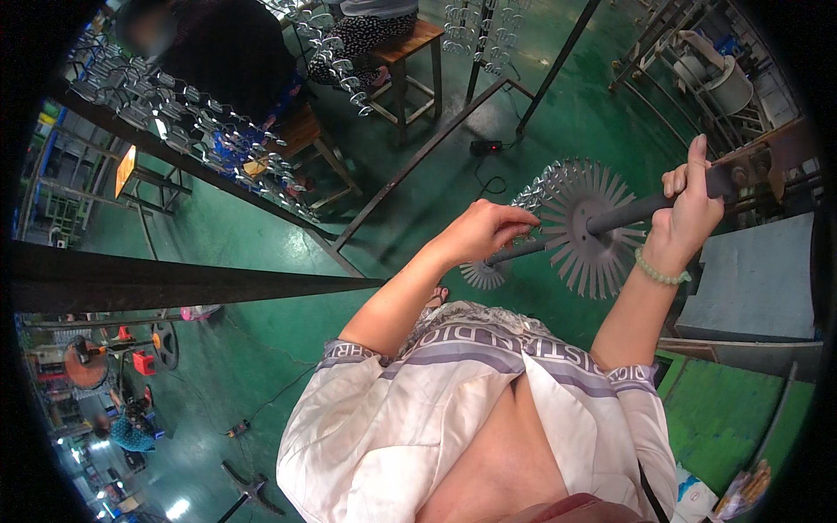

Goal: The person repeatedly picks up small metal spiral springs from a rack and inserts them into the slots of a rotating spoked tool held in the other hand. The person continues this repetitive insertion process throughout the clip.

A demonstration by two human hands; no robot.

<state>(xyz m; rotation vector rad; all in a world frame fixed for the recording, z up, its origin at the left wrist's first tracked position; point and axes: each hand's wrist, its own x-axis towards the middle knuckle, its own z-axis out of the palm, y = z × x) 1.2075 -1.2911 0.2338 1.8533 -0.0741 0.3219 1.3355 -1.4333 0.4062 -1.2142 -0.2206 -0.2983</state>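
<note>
My left hand (493,228) is at the left rim of a grey slotted metal disc (571,218). Its thumb and fingers are pinched together, and what lies between the tips is too small to make out. Shiny bent metal pieces (534,193) sit in a row along the disc's upper left edge, just beyond those fingers. To the right of the disc, my right hand (687,196) is raised in front of the dark shaft (636,212). One finger points up and the others are bent, with nothing visible in them. A green bead bracelet (660,268) circles that wrist.
A smaller slotted disc (485,274) sits lower on the shaft. Dark metal frame bars (200,277) cross the left side. Racks of shiny metal pieces (166,96) hang at upper left, near two people on wooden stools (410,39). A green panel (732,414) stands at right.
</note>
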